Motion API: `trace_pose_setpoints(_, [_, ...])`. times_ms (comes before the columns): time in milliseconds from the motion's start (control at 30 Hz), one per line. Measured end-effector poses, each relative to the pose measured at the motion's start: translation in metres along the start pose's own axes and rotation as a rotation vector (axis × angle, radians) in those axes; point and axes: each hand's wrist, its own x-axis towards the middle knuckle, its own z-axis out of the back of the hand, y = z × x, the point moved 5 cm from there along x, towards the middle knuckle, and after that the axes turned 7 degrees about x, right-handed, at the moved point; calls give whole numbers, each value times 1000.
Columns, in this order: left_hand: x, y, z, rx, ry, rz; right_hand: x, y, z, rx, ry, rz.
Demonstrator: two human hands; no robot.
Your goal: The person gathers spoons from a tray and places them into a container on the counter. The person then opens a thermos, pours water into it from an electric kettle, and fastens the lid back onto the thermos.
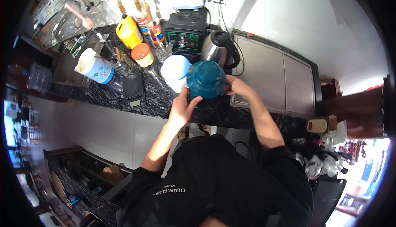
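A glossy teal lidded jug (206, 78) stands near the front edge of the dark marbled counter, seen from above. My left hand (182, 106) grips its lower left side, thumb in front and the other fingers partly hidden. On the opposite side, my right hand (236, 87) is closed against the jug, its fingertips partly out of sight behind it. Touching or very near the jug on the left is a white round-topped container (175, 70). Just behind it stands a steel electric kettle (220, 49) with a black lid and handle.
Left along the counter (159, 110) are a black digital scale (134, 90), a blue-and-white tub (97, 66), a red-lidded can (142, 55) and a yellow jug (129, 32). A black blender base (186, 29) sits behind. Metal panels (264, 74) lie to the right, with a cord nearby.
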Motion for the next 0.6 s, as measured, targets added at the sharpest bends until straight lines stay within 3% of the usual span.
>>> trace_pose_setpoints(33, [0, 2, 2, 77, 72, 107, 4, -11, -8, 195, 28, 64])
trace_pose_setpoints(100, [4, 2, -2, 6, -45, -69, 7, -9, -20, 356, -8, 77])
trace_pose_setpoints(167, [1, 10, -2, -7, 29, 22, 18, -16, -15, 331, -87, -36])
trace_pose_setpoints(233, [1, 14, -1, 21, 40, 8, 47, -35, 2, 305, -160, 176])
trace_pose_setpoints(267, [0, 15, 0, 26, 46, 5, 33, -21, 15, 606, -222, 179])
trace_pose_setpoints(333, [-3, 21, -1, -22, 134, 83, 1, 25, 28, 888, -129, 162])
trace_pose_setpoints(367, [-3, 19, 0, -8, 155, 72, -14, 55, 30, 840, 5, 289])
trace_pose_setpoints(433, [-1, 21, -1, -73, 176, 35, -40, 100, 26, 840, 242, 330])
trace_pose_setpoints(533, [8, 15, -1, -129, 269, 43, -101, 152, -18, 553, 282, 420])
trace_pose_setpoints(600, [15, 10, -1, -46, 295, -136, -129, 161, -51, 391, 195, 374])
